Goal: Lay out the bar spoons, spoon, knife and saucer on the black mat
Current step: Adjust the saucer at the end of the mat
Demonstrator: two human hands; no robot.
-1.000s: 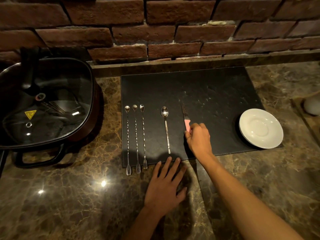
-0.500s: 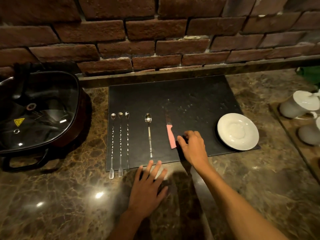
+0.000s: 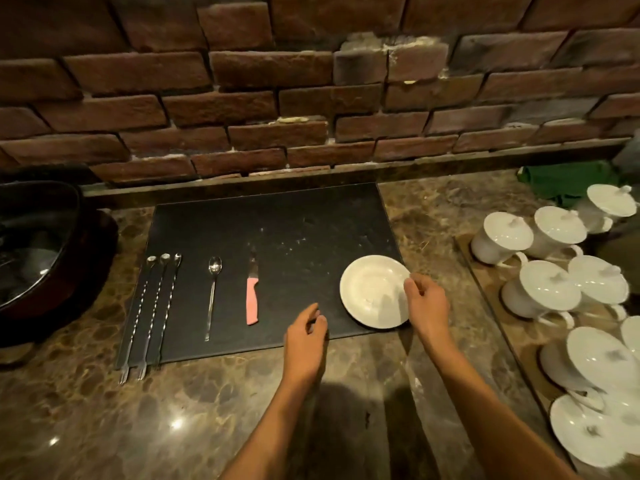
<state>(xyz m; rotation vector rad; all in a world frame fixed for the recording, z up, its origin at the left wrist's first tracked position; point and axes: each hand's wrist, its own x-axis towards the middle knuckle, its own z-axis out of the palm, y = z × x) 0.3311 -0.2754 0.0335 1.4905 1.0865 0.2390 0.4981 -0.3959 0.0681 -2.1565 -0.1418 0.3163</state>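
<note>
A person looks down at a brown marble worktop [image 3: 104,427] set against a brick wall [image 3: 311,98]. A black mat [image 3: 294,220] lies on it. Along the mat's left edge, three long twisted bar spoons [image 3: 152,306] lie side by side, bowls away from the person, their forked ends hanging past the near edge of the mat. To their right, apart from them, lies a single spoon [image 3: 212,296], then a knife [image 3: 252,299] with a pink handle, blade pointing away. All are roughly parallel.

The white saucer [image 3: 372,292] sits at the mat's near right corner, its rim at or slightly over the mat's right edge. The right hand [image 3: 427,303] is at the saucer's right rim, thumb and fingers curled there; whether they actually pinch the rim cannot be told. The left hand [image 3: 306,337] hovers loosely open and empty over the mat's near edge, between the knife and the saucer.

The cutlery looks placed, so the step in hand appears to be settling the saucer. The next move likely calls for a light grip on the rim and a short slide leftward, so the saucer sits fully on the mat in line with the row.

At the right, white lidded cups [image 3: 540,292] crowd a tray; a dark pan [image 3: 41,258] sits at the left.
</note>
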